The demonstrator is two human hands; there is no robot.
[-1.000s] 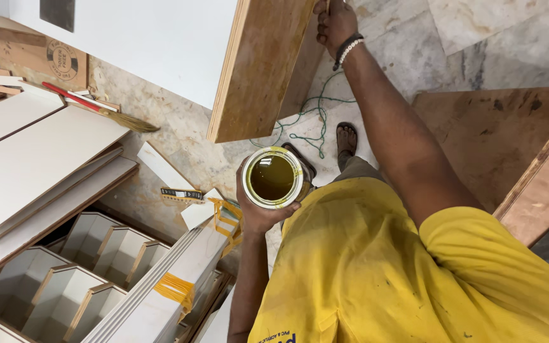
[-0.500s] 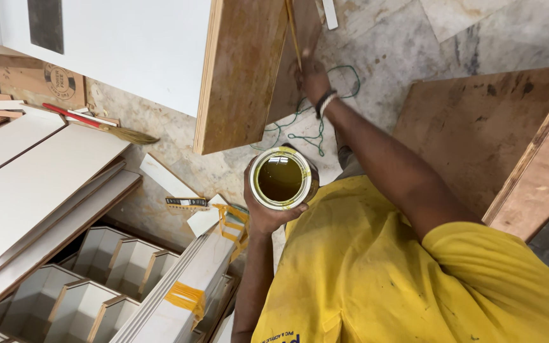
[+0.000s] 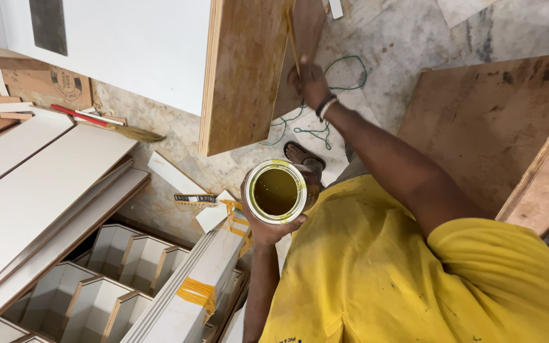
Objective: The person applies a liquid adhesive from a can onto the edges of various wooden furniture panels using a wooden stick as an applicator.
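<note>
Open round tin (image 3: 277,191), metal rim smeared yellow, murky olive-brown liquid inside; left hand (image 3: 263,223) cups it from below, fingers (image 3: 247,198) clamped around its wall, just beside the yellow shirt (image 3: 376,273). Above the tin, right hand (image 3: 308,80) is closed on a thin stick-like handle (image 3: 292,39) set against an upright plywood board (image 3: 244,70), raw grain face, pale laminated edge. Since the earlier frame the right hand has moved up the board; the tin keeps its place. Handle's working end is cut off at the top edge. A green cord (image 3: 316,130) lies on the mottled stone floor (image 3: 401,44) beyond the tin; white laminate panels (image 3: 52,184) stacked left of it.
</note>
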